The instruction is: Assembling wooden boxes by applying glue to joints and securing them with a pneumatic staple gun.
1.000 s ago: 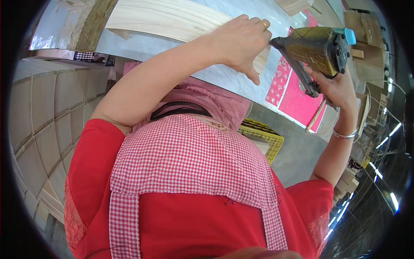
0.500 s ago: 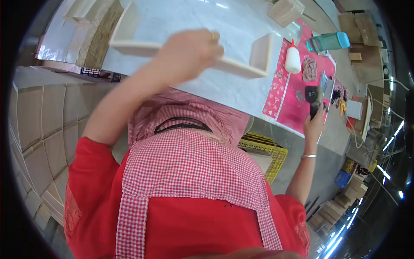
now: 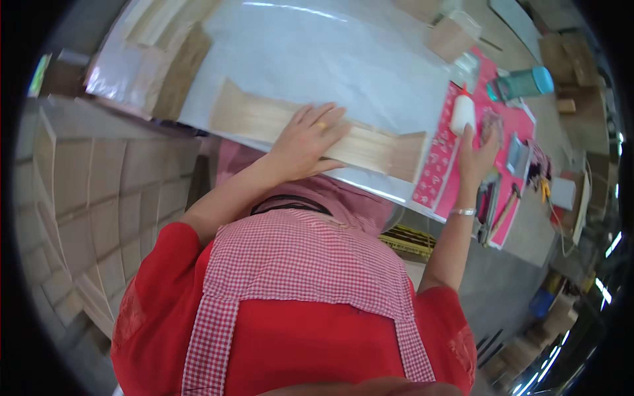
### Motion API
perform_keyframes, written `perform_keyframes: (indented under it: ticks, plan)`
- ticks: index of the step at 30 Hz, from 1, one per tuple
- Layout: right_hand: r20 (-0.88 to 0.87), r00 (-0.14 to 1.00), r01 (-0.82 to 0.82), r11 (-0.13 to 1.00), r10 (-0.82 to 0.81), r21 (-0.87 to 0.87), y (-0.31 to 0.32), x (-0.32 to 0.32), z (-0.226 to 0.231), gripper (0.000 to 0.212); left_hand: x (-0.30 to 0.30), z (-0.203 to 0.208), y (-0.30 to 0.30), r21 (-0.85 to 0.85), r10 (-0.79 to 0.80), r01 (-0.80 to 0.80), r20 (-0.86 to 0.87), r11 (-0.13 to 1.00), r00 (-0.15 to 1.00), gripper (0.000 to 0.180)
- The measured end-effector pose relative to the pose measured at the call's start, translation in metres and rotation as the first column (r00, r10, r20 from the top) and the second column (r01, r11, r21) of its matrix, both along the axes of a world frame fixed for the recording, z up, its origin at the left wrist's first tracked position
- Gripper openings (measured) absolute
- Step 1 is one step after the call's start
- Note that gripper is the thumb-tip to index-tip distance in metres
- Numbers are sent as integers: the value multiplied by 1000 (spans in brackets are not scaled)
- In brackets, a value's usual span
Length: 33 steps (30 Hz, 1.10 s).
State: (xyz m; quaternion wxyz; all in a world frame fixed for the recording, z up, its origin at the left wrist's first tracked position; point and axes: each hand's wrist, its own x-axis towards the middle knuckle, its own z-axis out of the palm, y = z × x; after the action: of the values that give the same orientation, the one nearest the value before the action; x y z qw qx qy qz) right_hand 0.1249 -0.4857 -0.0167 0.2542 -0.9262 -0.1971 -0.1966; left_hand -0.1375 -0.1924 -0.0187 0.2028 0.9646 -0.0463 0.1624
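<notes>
A pale wooden piece (image 3: pixel 373 148), a long board with a short upright board at each end, lies along the near edge of the table. My left hand (image 3: pixel 307 142) rests on its middle, fingers stretched out and thumb apart. To the right, my right hand (image 3: pixel 479 158) is over the pink mat (image 3: pixel 444 178), thumb and fingers apart. Its fingertips reach a crumpled greyish cloth (image 3: pixel 492 124); whether they touch it I cannot tell. A white squeeze bottle with a red tip (image 3: pixel 462 113) stands by my right thumb.
Dark-handled tools (image 3: pixel 487 208) and a hammer-like tool (image 3: pixel 505 214) lie near the mat's right edge. Beyond the cloth is a teal bottle (image 3: pixel 522 84). A wooden block (image 3: pixel 452 36) sits at the back, stacked boards (image 3: pixel 181 72) at the left. A yellow crate (image 3: pixel 408 242) shows below the table.
My right hand has let go of the black-headed tool and moved up the mat to the cloth. My left hand has settled flat on the wooden piece, which now lies tipped over.
</notes>
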Motion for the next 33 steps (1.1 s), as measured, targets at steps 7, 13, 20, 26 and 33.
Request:
perform_keyframes:
  ticks: [7,13,20,26,33]
  plan:
    - [-34,966,256,967,-255,10,20,32,-39,71,5,-26,4,101,10,12,-216,995,976,77]
    - [-207,973,201,823,-104,532,53,-54,88,56,4,-35,7,120,46,-29,-140,992,989,75]
    - [-120,862,-288,669,493,685,113,-143,84,60,18,-40,5,116,31,-18,-108,993,994,77]
    - [-218,644,-474,606,734,639,174,-195,71,62,-2,-45,17,2,239,-240,86,971,967,73]
    - [-201,562,-592,560,802,580,194,-203,77,63,0,-57,16,-16,296,-296,141,955,945,64]
